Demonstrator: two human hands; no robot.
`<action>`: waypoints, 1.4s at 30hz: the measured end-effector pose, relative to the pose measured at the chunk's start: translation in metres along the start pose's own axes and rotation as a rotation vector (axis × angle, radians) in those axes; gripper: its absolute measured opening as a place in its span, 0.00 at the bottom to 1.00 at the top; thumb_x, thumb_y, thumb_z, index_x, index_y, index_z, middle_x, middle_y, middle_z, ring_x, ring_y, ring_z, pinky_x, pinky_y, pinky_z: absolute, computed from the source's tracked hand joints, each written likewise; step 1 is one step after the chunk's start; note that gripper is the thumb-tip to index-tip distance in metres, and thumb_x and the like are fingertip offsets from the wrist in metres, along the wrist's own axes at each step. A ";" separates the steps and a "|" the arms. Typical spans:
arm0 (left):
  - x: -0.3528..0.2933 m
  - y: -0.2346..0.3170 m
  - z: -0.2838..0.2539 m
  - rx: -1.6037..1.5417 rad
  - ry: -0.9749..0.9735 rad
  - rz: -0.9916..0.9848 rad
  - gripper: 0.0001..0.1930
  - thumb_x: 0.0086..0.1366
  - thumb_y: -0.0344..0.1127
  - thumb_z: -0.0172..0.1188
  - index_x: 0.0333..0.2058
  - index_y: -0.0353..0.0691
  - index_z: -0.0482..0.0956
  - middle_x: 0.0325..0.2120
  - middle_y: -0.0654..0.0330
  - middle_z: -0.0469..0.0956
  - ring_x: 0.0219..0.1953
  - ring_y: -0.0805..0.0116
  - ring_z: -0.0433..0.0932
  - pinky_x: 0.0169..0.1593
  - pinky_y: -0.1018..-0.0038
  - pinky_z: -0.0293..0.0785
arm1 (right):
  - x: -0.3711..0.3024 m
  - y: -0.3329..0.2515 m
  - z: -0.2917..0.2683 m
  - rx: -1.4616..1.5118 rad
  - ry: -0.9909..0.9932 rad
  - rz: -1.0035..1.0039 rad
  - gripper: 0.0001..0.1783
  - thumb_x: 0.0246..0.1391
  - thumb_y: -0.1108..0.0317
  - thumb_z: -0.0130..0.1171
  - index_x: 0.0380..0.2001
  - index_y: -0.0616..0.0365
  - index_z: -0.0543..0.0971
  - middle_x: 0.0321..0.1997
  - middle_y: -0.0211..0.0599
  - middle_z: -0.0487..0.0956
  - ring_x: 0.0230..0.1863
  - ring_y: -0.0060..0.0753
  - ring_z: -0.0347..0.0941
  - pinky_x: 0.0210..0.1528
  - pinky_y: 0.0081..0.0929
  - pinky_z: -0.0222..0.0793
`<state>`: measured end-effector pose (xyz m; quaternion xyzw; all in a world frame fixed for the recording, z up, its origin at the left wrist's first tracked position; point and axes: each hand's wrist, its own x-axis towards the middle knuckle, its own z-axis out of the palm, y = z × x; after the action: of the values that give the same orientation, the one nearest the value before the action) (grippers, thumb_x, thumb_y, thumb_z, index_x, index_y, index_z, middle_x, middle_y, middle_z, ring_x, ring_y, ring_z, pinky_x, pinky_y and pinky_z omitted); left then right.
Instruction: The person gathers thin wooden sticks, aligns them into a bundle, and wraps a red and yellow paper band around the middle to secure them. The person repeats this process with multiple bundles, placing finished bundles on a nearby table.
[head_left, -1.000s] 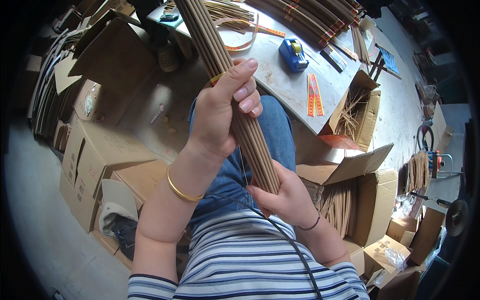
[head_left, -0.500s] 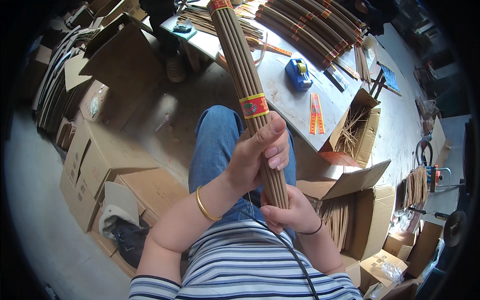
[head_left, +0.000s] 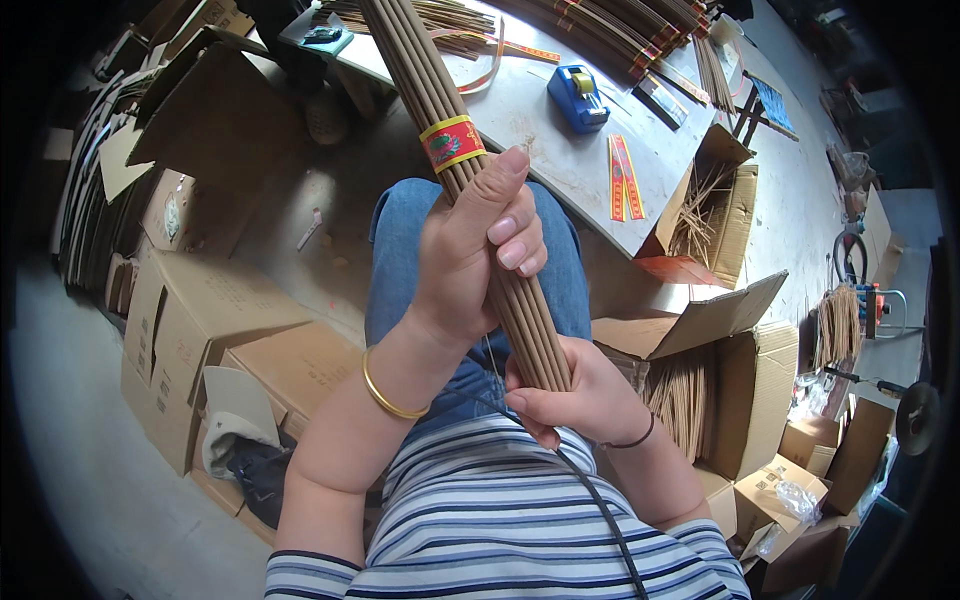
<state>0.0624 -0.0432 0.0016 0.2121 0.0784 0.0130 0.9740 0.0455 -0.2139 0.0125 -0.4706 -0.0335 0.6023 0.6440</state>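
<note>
Two hands hold one bundle of brown sticks (head_left: 425, 95), which slants above the person's lap, its far end running out of view at the top. The left hand (head_left: 475, 250) wraps the bundle partway along, fingers curled tightly around it and thumb pointing up its side. Just above that grip, a red and yellow paper band (head_left: 452, 143) circles the sticks. The right hand (head_left: 585, 395) cups the lower end, its fingers bent around the sticks and the thumb lying near their tips.

Beyond the knees, the pale surface (head_left: 580, 170) carries a blue tape dispenser (head_left: 577, 100) and, near its corner, two red and yellow strips (head_left: 624, 180) set in a narrow V. More bundles (head_left: 610, 35) lie together at the back. To the right of the legs, an open carton (head_left: 755, 400) holds many loose sticks (head_left: 680, 405); a cap (head_left: 240, 425) lies among boxes on the left.
</note>
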 end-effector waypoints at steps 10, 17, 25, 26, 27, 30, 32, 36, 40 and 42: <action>-0.004 0.000 -0.004 0.356 0.209 0.060 0.24 0.69 0.50 0.56 0.52 0.37 0.65 0.39 0.57 0.76 0.39 0.69 0.78 0.47 0.73 0.76 | 0.012 0.012 -0.019 0.436 -0.210 0.007 0.10 0.60 0.71 0.58 0.29 0.60 0.67 0.14 0.28 0.65 0.09 0.18 0.59 0.11 0.16 0.55; -0.018 0.052 -0.011 1.856 -0.828 0.787 0.32 0.61 0.52 0.62 0.58 0.39 0.65 0.59 0.52 0.66 0.61 0.58 0.65 0.67 0.62 0.57 | 0.016 0.013 -0.039 0.617 -0.247 0.156 0.10 0.63 0.68 0.54 0.28 0.57 0.66 0.14 0.26 0.63 0.09 0.16 0.58 0.09 0.15 0.52; -0.014 -0.006 -0.033 2.060 -1.289 0.291 0.29 0.56 0.39 0.56 0.58 0.42 0.73 0.17 0.65 0.74 0.18 0.71 0.78 0.21 0.77 0.72 | 0.026 0.042 -0.067 0.345 -0.473 0.269 0.16 0.66 0.61 0.52 0.28 0.62 0.74 0.18 0.32 0.74 0.15 0.23 0.72 0.13 0.14 0.65; -0.017 -0.007 -0.033 2.042 -1.223 0.196 0.29 0.57 0.41 0.55 0.59 0.41 0.72 0.17 0.64 0.74 0.18 0.70 0.78 0.21 0.76 0.73 | 0.025 0.040 -0.073 0.356 -0.527 0.234 0.20 0.67 0.55 0.49 0.33 0.64 0.73 0.20 0.35 0.76 0.17 0.25 0.75 0.15 0.14 0.70; -0.016 -0.009 -0.029 2.051 -1.132 0.069 0.29 0.58 0.44 0.58 0.58 0.43 0.73 0.19 0.62 0.76 0.21 0.65 0.80 0.23 0.72 0.75 | 0.025 0.037 -0.080 0.369 -0.578 0.194 0.25 0.67 0.49 0.47 0.38 0.66 0.73 0.23 0.38 0.79 0.20 0.27 0.78 0.17 0.15 0.74; -0.007 0.004 -0.016 2.006 -0.811 -0.068 0.23 0.54 0.42 0.67 0.49 0.44 0.76 0.26 0.58 0.81 0.27 0.59 0.82 0.29 0.68 0.78 | 0.022 0.020 -0.114 0.180 -0.592 -0.128 0.38 0.65 0.36 0.39 0.41 0.69 0.73 0.26 0.42 0.81 0.23 0.28 0.80 0.22 0.15 0.76; 0.001 0.020 -0.015 1.896 -0.546 -0.029 0.18 0.52 0.34 0.71 0.42 0.43 0.76 0.28 0.56 0.82 0.30 0.58 0.83 0.32 0.71 0.77 | 0.023 -0.011 -0.139 0.045 -0.095 -0.252 0.32 0.65 0.41 0.45 0.40 0.67 0.75 0.29 0.41 0.81 0.26 0.30 0.80 0.28 0.19 0.77; 0.017 0.035 0.002 1.686 -0.291 -0.159 0.15 0.60 0.39 0.67 0.40 0.40 0.73 0.24 0.54 0.79 0.25 0.55 0.81 0.29 0.69 0.74 | 0.075 -0.023 -0.212 -1.017 1.267 -0.559 0.16 0.55 0.59 0.63 0.40 0.61 0.77 0.37 0.39 0.79 0.41 0.39 0.76 0.42 0.32 0.72; 0.023 0.033 0.007 1.541 -0.191 -0.361 0.14 0.61 0.37 0.65 0.40 0.38 0.73 0.20 0.57 0.78 0.19 0.65 0.77 0.26 0.73 0.70 | 0.099 -0.028 -0.233 -1.268 1.556 -0.339 0.15 0.46 0.62 0.70 0.35 0.57 0.78 0.42 0.38 0.75 0.47 0.45 0.70 0.48 0.39 0.69; 0.022 0.029 0.004 1.431 -0.131 -0.444 0.13 0.62 0.36 0.64 0.41 0.38 0.74 0.19 0.63 0.76 0.17 0.77 0.72 0.23 0.77 0.67 | 0.103 -0.030 -0.238 -1.221 1.524 -0.266 0.15 0.44 0.62 0.71 0.33 0.57 0.78 0.41 0.38 0.75 0.46 0.44 0.71 0.47 0.40 0.69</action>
<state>0.0850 -0.0175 0.0143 0.7729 0.0506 -0.2503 0.5808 0.2410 -0.2604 -0.1543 -0.9769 0.0324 -0.0602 0.2023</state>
